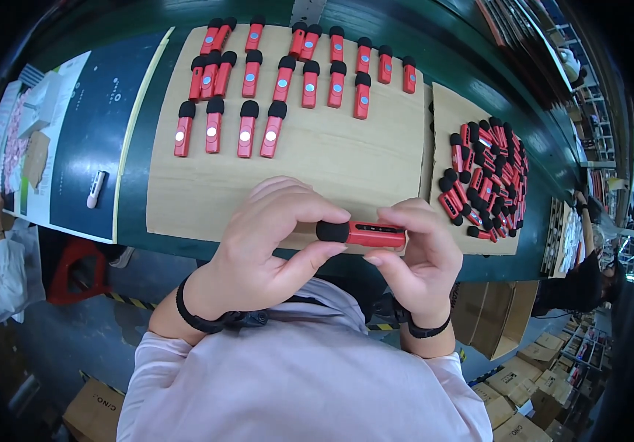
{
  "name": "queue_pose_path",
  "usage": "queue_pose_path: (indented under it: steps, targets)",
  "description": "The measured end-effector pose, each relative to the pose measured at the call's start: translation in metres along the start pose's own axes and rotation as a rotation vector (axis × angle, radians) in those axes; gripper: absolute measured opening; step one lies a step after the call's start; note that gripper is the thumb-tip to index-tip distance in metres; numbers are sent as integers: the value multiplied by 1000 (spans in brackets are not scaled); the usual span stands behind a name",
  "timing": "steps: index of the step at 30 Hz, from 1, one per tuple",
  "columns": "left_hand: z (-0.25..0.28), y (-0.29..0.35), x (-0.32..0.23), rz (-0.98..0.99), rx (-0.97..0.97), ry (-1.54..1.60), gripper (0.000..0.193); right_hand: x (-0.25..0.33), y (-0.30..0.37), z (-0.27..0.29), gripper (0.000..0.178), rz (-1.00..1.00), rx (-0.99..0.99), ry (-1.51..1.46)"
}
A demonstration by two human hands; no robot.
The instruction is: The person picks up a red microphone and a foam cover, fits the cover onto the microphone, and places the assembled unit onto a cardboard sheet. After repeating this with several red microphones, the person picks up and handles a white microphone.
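Both hands held a single small red microphone [361,233] over the near edge of the counter [133,184], its long axis running left to right, level with that edge. Its black foam cap pointed toward the left hand [262,254], whose thumb and forefinger were pinched on the capped end; the right hand [420,258] had its fingers [405,217] closed around the bare red end, so the two hands shared it about equally, neither clearly nearer. It hung just above the front edge of the large cardboard sheet [317,166], which covered the middle of the counter. On that sheet, toward the far edge, more red microphones of the same kind lay flat in three loose rows [295,66] with caps pointing away: about ten in the farthest row, about eight in the middle row and four in the nearest, roughly twenty-two in all, though the crowded left end was hard to count. On a smaller cardboard sheet [450,118] at the right end lay a jumbled heap of the same microphones [486,177], too tangled to count. One white pen-shaped device [96,188] lay alone on the dark mat [103,110] toward the left end.
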State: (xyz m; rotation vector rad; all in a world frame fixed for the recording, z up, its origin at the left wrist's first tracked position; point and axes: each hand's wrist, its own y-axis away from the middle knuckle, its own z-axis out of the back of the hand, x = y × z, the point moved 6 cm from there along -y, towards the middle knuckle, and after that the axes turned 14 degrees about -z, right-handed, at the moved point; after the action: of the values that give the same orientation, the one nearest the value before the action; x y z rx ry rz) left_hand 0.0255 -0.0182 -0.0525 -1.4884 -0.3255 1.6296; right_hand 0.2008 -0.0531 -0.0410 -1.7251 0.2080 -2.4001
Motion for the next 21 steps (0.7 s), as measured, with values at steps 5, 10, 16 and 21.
queue_pose_path:
  steps: [5, 10, 16, 21]
  targets:
    - [-2, -8, -4, -7, -52, 6, 34, -4, 3, 6, 29, -46, -11, -57]
    - [-3, -10, -4, -55, -26, -48, 33, -2, 3, 1, 29, -5, 2, -34]
    - [-3, -9, -4, -67, -7, -38, 30, -3, 3, -2, 29, 0, 0, -37]
    - [-3, -9, -3, -55, -6, -41, 29, -3, 2, -2, 29, 3, -5, -39]
